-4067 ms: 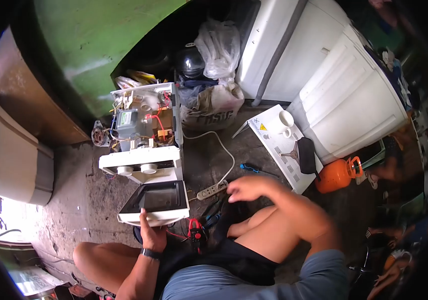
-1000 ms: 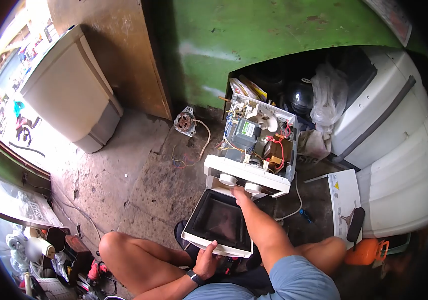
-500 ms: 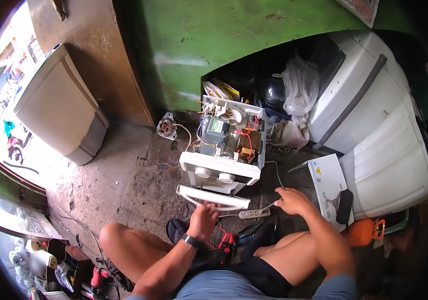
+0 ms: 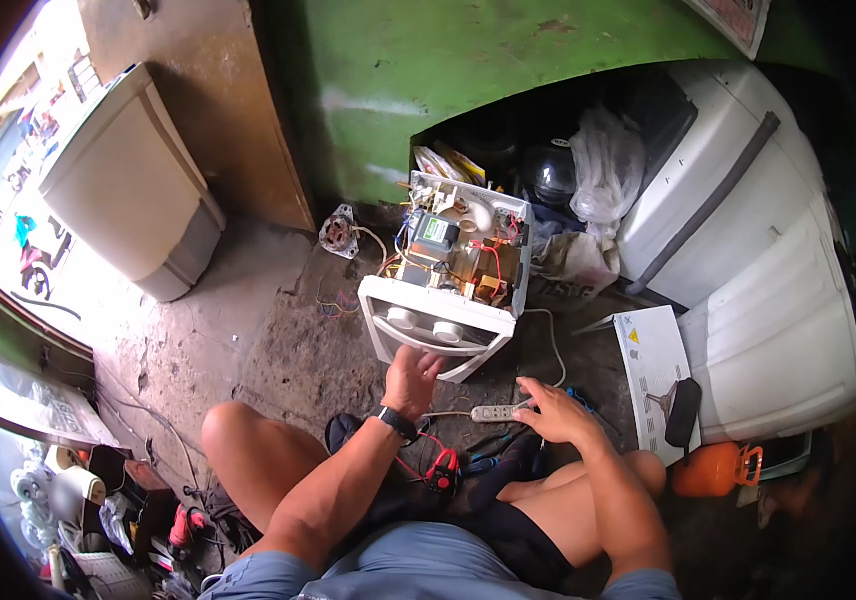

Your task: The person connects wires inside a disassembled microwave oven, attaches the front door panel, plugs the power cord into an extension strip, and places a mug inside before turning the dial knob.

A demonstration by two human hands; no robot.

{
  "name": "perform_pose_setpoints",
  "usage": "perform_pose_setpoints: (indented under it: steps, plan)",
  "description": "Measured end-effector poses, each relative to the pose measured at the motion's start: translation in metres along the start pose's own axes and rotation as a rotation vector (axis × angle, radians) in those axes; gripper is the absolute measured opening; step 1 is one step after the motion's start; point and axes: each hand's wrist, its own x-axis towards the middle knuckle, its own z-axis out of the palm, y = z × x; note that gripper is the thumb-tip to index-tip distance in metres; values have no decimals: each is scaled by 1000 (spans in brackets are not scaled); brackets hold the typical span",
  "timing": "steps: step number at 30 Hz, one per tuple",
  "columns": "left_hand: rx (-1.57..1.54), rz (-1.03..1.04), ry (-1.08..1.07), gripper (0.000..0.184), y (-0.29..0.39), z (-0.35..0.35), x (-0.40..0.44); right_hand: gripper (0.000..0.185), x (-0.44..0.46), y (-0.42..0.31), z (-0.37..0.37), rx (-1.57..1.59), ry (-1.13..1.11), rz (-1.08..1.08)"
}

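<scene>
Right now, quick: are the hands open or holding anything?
Left hand: open, at the microwave's front.
Right hand: open, empty, beside the power strip.

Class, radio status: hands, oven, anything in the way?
Left hand open at upright door. Right hand open at power strip; contact unclear. Oven uncovered on top. Nothing seen blocking door.

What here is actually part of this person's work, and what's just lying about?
Seemingly part of the work:
opened-up microwave, left hand at its front
power strip, right hand beside it
red-and-black meter
white panel, perhaps the casing

Seemingly just lying about:
loose motor
orange canister
clear plastic bag
</scene>
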Motion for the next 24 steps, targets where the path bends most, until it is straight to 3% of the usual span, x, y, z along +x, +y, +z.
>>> perform_pose_setpoints:
  steps: [2,4,5,6,8,9,11,14,17,18,20,22,24]
  plan:
    - [62,-50,107,24,-7,-22,-5,59,1,-15,-5,95,42,13]
    - [659,-234,36,30,0,-23,-23,53,9,-37,-1,198,84,8]
    - [857,-249,-168,33,6,-25,-27,47,12,-49,7,308,123,7]
    - [857,-251,-166,33,26,-15,-34,47,24,-54,22,309,121,8]
    - [2096,302,-1116,30,80,23,-56,35,53,-58,60,728,189,-60]
    - [2265,196,-1101,30,91,34,-60,35,59,-67,66,726,188,-61]
    - [2296,202,-1064,29,92,15,-56,30,71,-87,72,1102,165,51]
    - [2317,223,-1019,29,79,-18,-58,37,83,-100,82,1389,166,79]
    - [2457,-249,-1202,37,54,-29,-50,38,90,-109,79,1500,192,175]
    - [2444,-265,-1205,37,49,-29,-53,44,93,-112,79,1512,219,180]
    - [2138,171,-1188,38,52,-25,-50,47,97,-119,72,1550,239,202]
    - [2156,199,-1196,39,53,-27,-46,48,103,-122,70,1572,261,199]
    - [2423,15,-1173,40,53,-29,-41,50,104,-121,73,1583,278,203]
